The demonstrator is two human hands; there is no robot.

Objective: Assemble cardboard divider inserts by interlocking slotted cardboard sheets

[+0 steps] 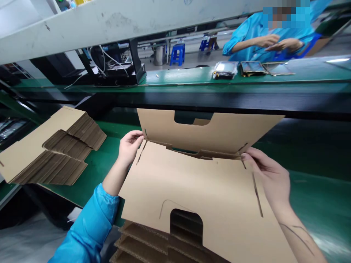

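A die-cut cardboard sheet (pixel 189 179) lies before me, creased across, with its far panel (pixel 153 124) tilted up. Slits and a cut-out notch show in it. My left hand (pixel 128 148) pinches the sheet's left edge near the crease. At the right end of that crease, my right hand (pixel 270 175) grips the edge between thumb and fingers. Beneath the sheet is a stack of folded cardboard pieces (pixel 145 237), mostly hidden by it.
A pile of flat cardboard blanks (pixel 46 135) sits on the green bench (pixel 109 148) at left. Beyond a dark conveyor belt (pixel 175 100), a co-worker in a blue smock (pixel 246 34) handles something small. Several flat screen-like panels (pixel 225 69) lie near them. A grey beam (pixel 115 22) crosses overhead.
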